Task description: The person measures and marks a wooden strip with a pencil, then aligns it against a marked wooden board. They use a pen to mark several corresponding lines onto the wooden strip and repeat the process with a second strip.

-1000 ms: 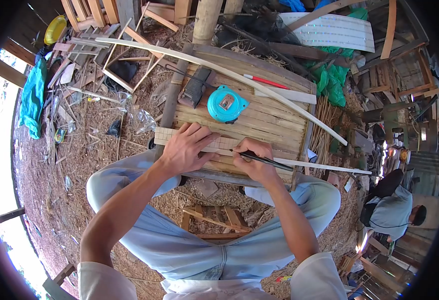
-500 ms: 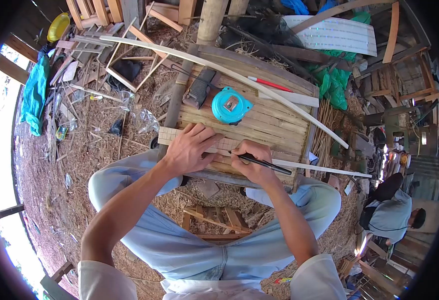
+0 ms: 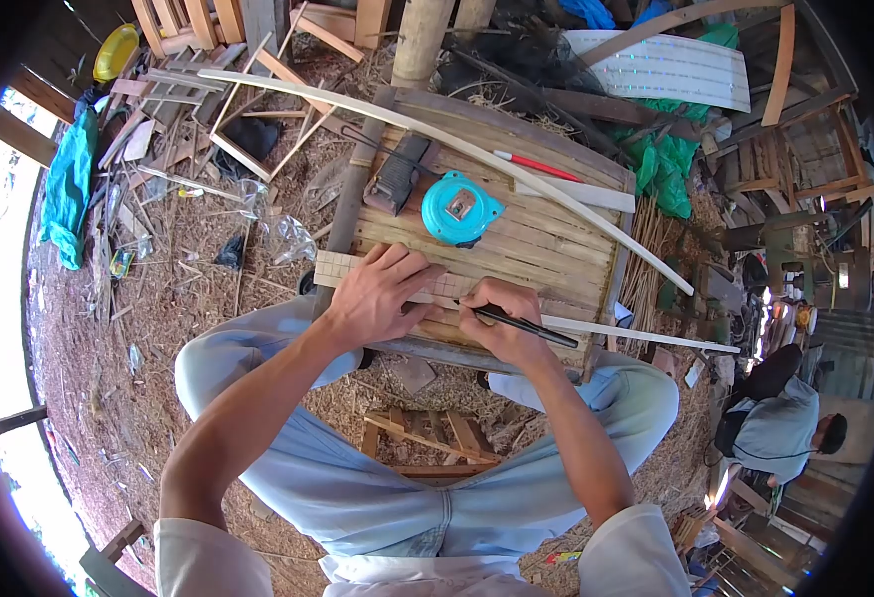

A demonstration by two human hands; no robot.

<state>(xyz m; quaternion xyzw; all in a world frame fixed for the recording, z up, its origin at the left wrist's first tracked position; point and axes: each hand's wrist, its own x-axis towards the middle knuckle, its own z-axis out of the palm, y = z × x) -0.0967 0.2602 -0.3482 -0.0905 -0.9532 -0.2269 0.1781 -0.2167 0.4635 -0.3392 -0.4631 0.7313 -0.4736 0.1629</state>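
My left hand (image 3: 382,296) presses down on a pale wooden strip (image 3: 333,269) pencilled with a grid of lines, its fingers bent over the strip and the thumb at the near edge. Close to its right, my right hand (image 3: 505,316) grips a black pen (image 3: 525,326), tip on the strip. A thin white stick (image 3: 646,336) runs out to the right from beneath the right hand. Beyond the hands, a turquoise tape measure (image 3: 460,209) lies on the slatted low table (image 3: 537,261), next to a dark ridged block (image 3: 397,177).
A long thin wooden stick (image 3: 477,154) crosses the table diagonally. Behind it lie a red pencil-like stick (image 3: 542,167) and a short pale slat (image 3: 581,195). Wooden frames (image 3: 258,129) and shavings cover the ground. Another person (image 3: 777,430) sits at the far right.
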